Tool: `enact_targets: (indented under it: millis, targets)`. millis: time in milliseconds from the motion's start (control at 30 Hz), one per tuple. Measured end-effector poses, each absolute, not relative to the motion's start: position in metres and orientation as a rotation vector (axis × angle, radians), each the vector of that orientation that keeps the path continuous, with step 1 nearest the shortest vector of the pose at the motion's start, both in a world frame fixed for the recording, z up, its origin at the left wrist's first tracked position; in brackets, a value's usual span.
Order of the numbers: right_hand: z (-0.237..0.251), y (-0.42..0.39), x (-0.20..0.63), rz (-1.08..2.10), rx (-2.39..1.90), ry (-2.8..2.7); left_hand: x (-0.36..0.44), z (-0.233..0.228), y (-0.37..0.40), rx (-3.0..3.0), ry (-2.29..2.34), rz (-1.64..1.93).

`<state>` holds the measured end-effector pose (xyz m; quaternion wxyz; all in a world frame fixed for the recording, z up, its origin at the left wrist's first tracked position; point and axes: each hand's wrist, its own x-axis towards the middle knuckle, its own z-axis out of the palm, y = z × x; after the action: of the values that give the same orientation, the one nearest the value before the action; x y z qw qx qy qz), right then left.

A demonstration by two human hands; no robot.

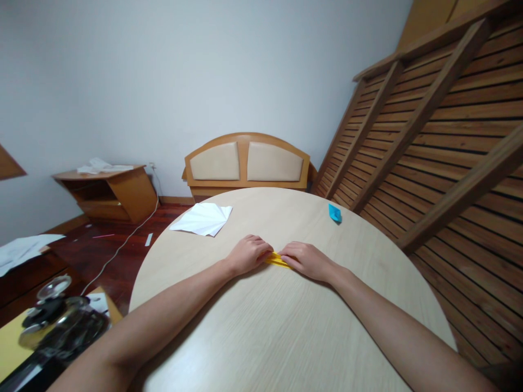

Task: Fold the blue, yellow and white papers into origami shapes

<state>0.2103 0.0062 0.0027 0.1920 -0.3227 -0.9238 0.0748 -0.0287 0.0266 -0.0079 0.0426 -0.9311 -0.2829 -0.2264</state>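
Observation:
A narrow strip of folded yellow paper [278,260] lies on the round wooden table [261,332] between my hands. My left hand [249,255] has its fingers curled over the strip's left end. At the right end, my right hand [307,260] grips the paper with thumb and bent fingers. Only the middle of the strip shows; both ends are hidden under my fingers. Farther back on the right sits a small blue folded-paper piece [334,213], apart from both hands. A creased white sheet of paper [203,219] rests at the back left of the table.
Behind the table stands a wooden headboard [245,138] with cream panels. A large slatted wooden frame [412,147] leans along the right. To the left are a low cabinet [133,194], a white cable [129,237] on the floor and a glass pot [69,324].

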Motion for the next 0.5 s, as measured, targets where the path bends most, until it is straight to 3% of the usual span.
enact_targets:
  millis: [500]
  targets:
    - [0.0022, 0.0064, 0.2114, 0.211, -0.892, -2.589, -0.0277, -0.0083, 0.0237, -2.895, -1.066, -0.663]
